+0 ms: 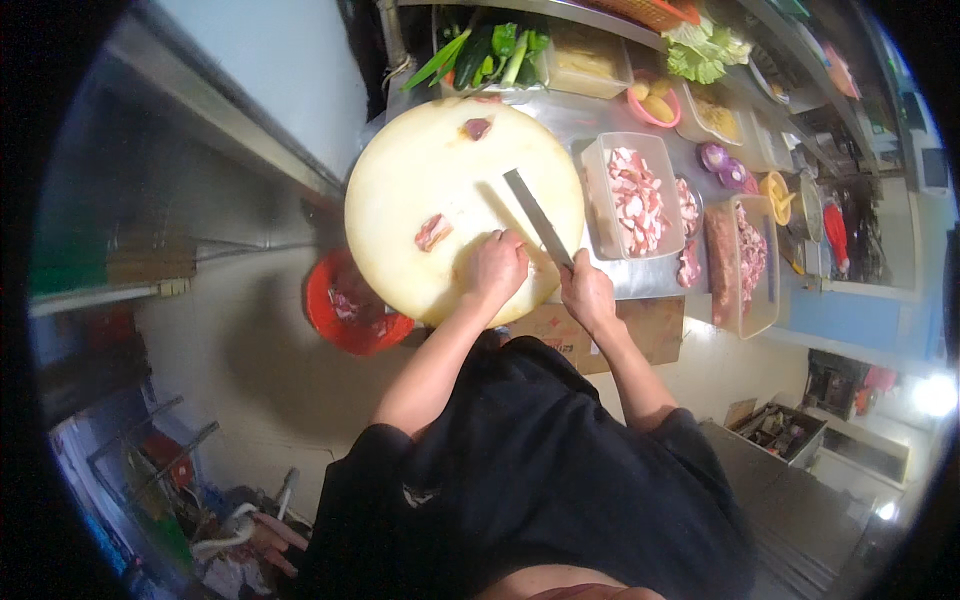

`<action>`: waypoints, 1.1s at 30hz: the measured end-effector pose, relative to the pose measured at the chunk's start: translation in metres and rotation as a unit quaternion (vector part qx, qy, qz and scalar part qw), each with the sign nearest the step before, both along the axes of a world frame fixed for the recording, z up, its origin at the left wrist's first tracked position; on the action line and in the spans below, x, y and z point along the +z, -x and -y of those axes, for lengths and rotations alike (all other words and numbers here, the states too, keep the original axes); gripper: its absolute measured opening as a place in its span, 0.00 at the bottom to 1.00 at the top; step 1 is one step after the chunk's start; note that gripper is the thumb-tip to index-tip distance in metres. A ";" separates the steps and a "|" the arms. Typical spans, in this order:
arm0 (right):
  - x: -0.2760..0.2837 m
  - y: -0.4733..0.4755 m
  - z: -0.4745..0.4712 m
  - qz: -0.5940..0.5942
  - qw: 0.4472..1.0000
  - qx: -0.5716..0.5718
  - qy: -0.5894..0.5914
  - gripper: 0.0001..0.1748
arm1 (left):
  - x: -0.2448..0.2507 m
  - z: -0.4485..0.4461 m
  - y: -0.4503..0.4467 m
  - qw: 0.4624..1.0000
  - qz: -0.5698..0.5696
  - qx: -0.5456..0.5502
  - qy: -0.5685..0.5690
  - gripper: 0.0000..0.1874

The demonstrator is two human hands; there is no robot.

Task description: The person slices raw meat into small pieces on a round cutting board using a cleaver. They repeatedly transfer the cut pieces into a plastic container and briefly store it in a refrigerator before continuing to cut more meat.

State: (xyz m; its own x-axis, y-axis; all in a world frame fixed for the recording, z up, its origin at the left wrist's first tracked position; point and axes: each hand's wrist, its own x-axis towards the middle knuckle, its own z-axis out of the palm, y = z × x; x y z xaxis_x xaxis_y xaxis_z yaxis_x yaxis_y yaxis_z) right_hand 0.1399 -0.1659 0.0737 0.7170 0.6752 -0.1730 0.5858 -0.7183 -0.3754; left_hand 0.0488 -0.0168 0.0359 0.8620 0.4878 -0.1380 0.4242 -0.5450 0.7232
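Observation:
My right hand (589,292) grips the handle of a cleaver (538,217), seen nearly edge-on. Its blade reaches up and to the left above a thick round cutting board (405,172). Over the near part of the board, my left hand (497,268) has its fingers curled; whether something is inside them is hidden. A piece of raw meat (433,232) with pale fat lies left of that hand. Towards the far edge rests a smaller dark red meat chunk (477,129). Small scraps show on the board between my hands.
Right of the board, a plastic container (596,202) holds cut meat; another container (757,326) holds minced meat. Red onions (724,165) and a pink bowl of potatoes (675,116) sit beyond. Green vegetables (495,56) lie at the back. A red bucket (319,311) stands below left.

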 end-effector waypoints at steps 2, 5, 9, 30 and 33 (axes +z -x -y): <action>0.003 -0.003 0.012 0.004 0.995 -0.058 -0.075 0.15 | 0.003 0.000 -0.009 0.999 0.038 0.021 -0.008 0.10; 0.007 -0.019 0.033 -0.022 0.980 -0.148 -0.130 0.14 | 0.007 0.012 -0.035 0.995 -0.051 -0.070 -0.044 0.13; 0.006 -0.051 0.063 -0.021 0.952 -0.166 -0.258 0.18 | 0.006 0.031 -0.066 0.980 -0.162 -0.081 -0.084 0.16; -0.015 -0.146 0.158 -0.076 0.903 -0.175 -0.384 0.26 | -0.004 -0.038 -0.004 0.970 0.114 0.214 -0.031 0.07; 0.001 -0.120 0.123 -0.246 0.917 -0.071 -0.306 0.25 | -0.003 -0.081 0.075 0.880 0.075 0.459 -0.099 0.08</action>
